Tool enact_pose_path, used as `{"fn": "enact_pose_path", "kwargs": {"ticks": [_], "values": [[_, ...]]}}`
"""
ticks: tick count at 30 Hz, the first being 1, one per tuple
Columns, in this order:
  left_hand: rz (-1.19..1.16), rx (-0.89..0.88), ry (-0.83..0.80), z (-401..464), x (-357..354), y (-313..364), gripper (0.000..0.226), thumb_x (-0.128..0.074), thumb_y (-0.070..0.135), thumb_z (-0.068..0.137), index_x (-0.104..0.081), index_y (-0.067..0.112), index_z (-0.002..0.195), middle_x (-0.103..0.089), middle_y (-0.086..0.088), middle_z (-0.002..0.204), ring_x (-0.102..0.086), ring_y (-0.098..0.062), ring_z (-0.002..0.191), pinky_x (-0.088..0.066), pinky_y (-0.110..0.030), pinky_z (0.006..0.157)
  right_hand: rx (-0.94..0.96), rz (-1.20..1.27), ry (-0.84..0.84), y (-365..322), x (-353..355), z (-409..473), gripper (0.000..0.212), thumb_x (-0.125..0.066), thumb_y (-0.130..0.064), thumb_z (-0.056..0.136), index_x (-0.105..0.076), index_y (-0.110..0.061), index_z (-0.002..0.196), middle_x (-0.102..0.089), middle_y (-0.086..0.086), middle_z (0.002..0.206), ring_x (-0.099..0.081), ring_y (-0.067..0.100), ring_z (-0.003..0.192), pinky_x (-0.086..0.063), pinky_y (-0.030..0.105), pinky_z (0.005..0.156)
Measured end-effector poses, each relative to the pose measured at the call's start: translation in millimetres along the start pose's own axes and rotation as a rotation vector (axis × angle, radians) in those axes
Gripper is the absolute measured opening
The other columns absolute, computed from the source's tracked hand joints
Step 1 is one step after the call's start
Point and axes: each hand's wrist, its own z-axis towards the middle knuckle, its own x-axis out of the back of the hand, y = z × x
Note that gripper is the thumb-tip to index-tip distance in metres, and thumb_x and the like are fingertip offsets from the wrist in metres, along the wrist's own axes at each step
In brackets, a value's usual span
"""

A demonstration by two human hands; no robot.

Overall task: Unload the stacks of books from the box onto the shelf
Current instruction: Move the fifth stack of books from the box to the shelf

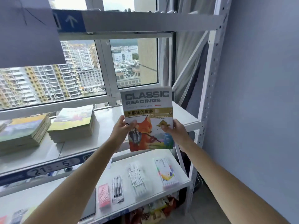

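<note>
We see the left hand (120,126) and right hand (175,129) gripping the side edges of a glossy fox-cover paperback book (148,118), held upright above the white metal shelf (105,126), right of two book stacks (72,123).

Both bare arms reached forward and up, converging. The left hand (121,126) gripped with its thumb laid across the front, fingers apparently curled behind, out of sight. The right hand (174,129) pinched likewise, thumb forward, at about the same height.
</note>
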Motion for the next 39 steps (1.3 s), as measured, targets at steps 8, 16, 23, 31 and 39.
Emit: {"fn": "enact_pose_path", "kwargs": {"ticks": [8, 16, 23, 31, 39], "values": [[0.150, -0.065, 0.129, 94.4, 79.7, 0.9, 0.041, -0.064, 0.014, 0.091, -0.048, 0.010, 0.129, -0.064, -0.014, 0.123, -0.064, -0.031, 0.111, -0.054, -0.048, 0.092, 0.012, 0.015, -0.156, -6.6, -82.0, 131.6, 0.045, -0.072, -0.028, 0.084, -0.052, -0.014, 0.122, -0.064, 0.006, 0.125, -0.062, 0.029, 0.110, -0.054, 0.042, 0.093], [0.203, -0.168, 0.125, 135.2, 109.7, -23.9, 0.043, -0.059, 0.022, 0.093, -0.045, 0.005, 0.131, -0.065, -0.005, 0.116, -0.067, -0.007, 0.102, -0.057, -0.022, 0.081, 0.004, 0.134, -0.216, 36.2, -129.2, 171.4, 0.045, -0.072, -0.019, 0.083, -0.045, -0.025, 0.119, -0.064, -0.001, 0.115, -0.066, 0.010, 0.098, -0.059, 0.028, 0.082], [0.082, -0.194, 0.252, 169.9, 111.8, -44.1, 0.034, -0.061, 0.019, 0.093, -0.048, 0.006, 0.121, -0.069, -0.001, 0.105, -0.072, -0.004, 0.087, -0.055, -0.017, 0.065, 0.021, 0.109, -0.084, 50.0, -154.5, 175.5, 0.053, -0.070, -0.002, 0.080, -0.042, -0.020, 0.122, -0.048, 0.010, 0.125, -0.058, 0.016, 0.109, -0.056, 0.029, 0.087], [0.101, 0.485, 0.022, 244.5, 155.8, -27.2, 0.026, -0.056, 0.032, 0.096, -0.061, 0.007, 0.097, -0.072, -0.012, 0.080, -0.071, -0.019, 0.057, -0.056, -0.026, 0.050, -0.447, -0.056, -0.111, 0.6, -179.9, 244.2, 0.030, -0.075, -0.003, 0.078, -0.064, 0.005, 0.105, -0.069, 0.020, 0.111, -0.065, 0.028, 0.089, -0.055, 0.042, 0.083], [0.265, 0.744, -0.076, 277.0, 167.8, -47.8, 0.074, -0.057, 0.049, 0.090, -0.028, 0.012, 0.148, -0.038, -0.022, 0.147, -0.046, -0.039, 0.131, -0.036, -0.051, 0.110, -0.437, -0.479, -0.054, 17.1, -195.7, 263.2, 0.051, -0.083, -0.032, 0.070, -0.062, 0.001, 0.103, -0.063, 0.011, 0.101, -0.059, 0.027, 0.100, -0.044, 0.032, 0.082]]}}
